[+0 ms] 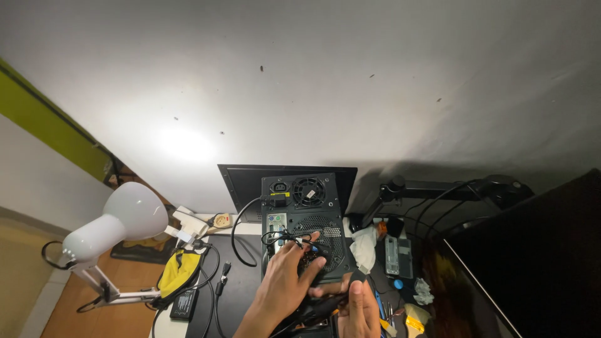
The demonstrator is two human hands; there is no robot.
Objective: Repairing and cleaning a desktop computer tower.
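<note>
Hands meet at the back panel of a black desktop computer case (307, 219) that stands on a dark desk (241, 294), near its rear edge against a white wall. Left hand (285, 278) reaches up from the bottom edge, fingers spread and curled over a tangle of thin black wires (285, 238) at the panel's perforated grille; whether it pinches them or only rests on them is hard to make out. Right hand (358, 310) sits lower and just beside it, closed around a dark slim tool or cable end (322, 307), whose shape is lost in shadow; its wrist is cut off by the frame. A black power cable (241, 235) loops from the case's upper socket down over the desk. Behind the case leans a flat dark panel (244, 181). Toward the desk's left edge stand a white desk lamp (116, 225) with a jointed arm, a white power strip (191, 225), a yellow pouch (178, 272) and a small black block (183, 305). Right of the case lie crumpled white cloth (363, 247), a clear plastic case (392, 255) whose contents cannot be told, and small tools, partly hidden. A black monitor arm (438, 191) and a large dark screen (538, 263) fill the right side, blocking that part of the desk.
</note>
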